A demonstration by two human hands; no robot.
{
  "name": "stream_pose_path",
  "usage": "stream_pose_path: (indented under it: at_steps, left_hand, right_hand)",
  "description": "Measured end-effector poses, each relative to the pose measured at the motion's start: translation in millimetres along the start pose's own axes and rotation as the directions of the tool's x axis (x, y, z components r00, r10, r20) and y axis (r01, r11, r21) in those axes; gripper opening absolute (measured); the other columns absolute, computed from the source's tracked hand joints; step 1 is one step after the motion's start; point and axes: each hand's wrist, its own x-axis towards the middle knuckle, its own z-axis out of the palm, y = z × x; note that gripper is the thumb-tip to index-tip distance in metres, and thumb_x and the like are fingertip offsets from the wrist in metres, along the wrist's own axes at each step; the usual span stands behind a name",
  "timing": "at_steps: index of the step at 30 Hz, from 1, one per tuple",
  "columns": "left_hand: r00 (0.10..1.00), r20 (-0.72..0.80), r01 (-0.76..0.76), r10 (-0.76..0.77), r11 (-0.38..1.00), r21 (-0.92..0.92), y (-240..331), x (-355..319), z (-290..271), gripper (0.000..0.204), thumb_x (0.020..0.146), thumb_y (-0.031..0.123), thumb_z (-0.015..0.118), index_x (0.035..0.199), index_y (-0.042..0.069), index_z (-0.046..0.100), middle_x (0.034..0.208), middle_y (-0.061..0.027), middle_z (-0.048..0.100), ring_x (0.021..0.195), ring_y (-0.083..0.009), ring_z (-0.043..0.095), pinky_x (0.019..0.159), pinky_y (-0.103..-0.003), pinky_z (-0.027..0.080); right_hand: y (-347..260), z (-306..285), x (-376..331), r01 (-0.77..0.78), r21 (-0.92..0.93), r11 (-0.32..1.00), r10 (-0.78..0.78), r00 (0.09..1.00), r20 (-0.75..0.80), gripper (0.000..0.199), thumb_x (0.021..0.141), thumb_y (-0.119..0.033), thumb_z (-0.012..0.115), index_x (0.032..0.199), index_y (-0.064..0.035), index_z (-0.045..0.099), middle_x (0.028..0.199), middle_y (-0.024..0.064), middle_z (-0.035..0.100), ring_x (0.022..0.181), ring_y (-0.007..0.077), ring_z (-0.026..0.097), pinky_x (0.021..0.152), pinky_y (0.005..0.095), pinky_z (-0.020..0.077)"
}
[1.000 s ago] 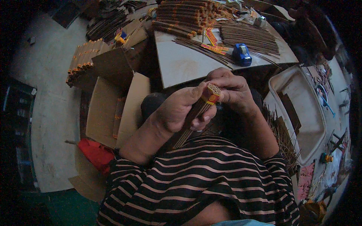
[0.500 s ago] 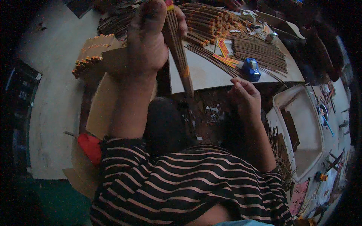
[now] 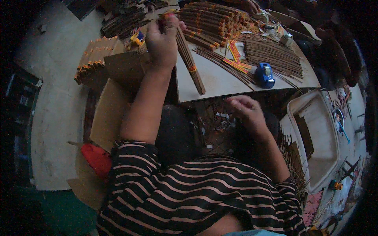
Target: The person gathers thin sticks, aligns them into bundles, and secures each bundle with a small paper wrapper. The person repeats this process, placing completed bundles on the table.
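At eleven o'clock in my view, my left hand (image 3: 162, 44) is gripping a banded bundle of thin brown sticks (image 3: 189, 62), which is slanting toward five o'clock over the table (image 3: 220, 81). At three o'clock, my right hand (image 3: 249, 113) is curling its fingers narrowly; whether they're pinching anything, I cannot tell. A blue tape dispenser (image 3: 266, 77) is sitting at two o'clock.

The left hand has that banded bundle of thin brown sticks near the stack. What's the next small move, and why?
Probably lower the left hand and lay the thin brown stick bundle beside the stacked brown orange-banded bundles: the hand grips its far end, it slants across the white tabletop in view, and its orange band resembles theirs.
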Motion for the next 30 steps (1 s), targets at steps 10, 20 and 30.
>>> stream_pose_path:
  at_steps: [10,20,30]
  left_hand:
    - [0.779,-0.176,0.355,-0.602,0.655,-0.667,58,-72,17,0.031,0.086,0.025,0.054,0.103,0.001,0.046,0.094,-0.0134,0.054,0.08,-0.0241,0.057,0.075,-0.039,0.049]
    - [0.684,-0.052,0.721,-0.727,0.686,-0.1,44,-156,0,0.048,0.082,0.035,0.058,0.113,0.0,0.044,0.106,-0.0131,0.053,0.102,-0.022,0.051,0.088,-0.039,0.041]
    - [0.769,0.243,0.633,-0.591,0.648,-0.423,64,-81,20,0.025,0.077,0.024,0.065,0.086,0.005,0.052,0.064,-0.0045,0.054,0.059,-0.0185,0.056,0.061,-0.033,0.047]
  right_hand:
    - [-4,50,5,0.413,0.282,0.866,-0.357,0.905,-0.23,0.037,0.089,-0.029,0.047,0.114,-0.0019,0.046,0.111,0.0094,0.05,0.103,0.0183,0.047,0.089,0.033,0.0377]
    - [-55,25,8,0.491,-0.006,0.871,-0.477,0.844,-0.245,0.013,0.085,-0.016,0.055,0.083,-0.0059,0.046,0.068,0.0024,0.051,0.06,0.0113,0.05,0.053,0.0258,0.0411]
    - [-30,66,-9,0.02,-0.271,0.962,0.016,0.991,0.131,0.027,0.075,-0.02,0.069,0.082,-0.0029,0.05,0.066,-0.0005,0.051,0.059,0.0079,0.048,0.052,0.023,0.0405]
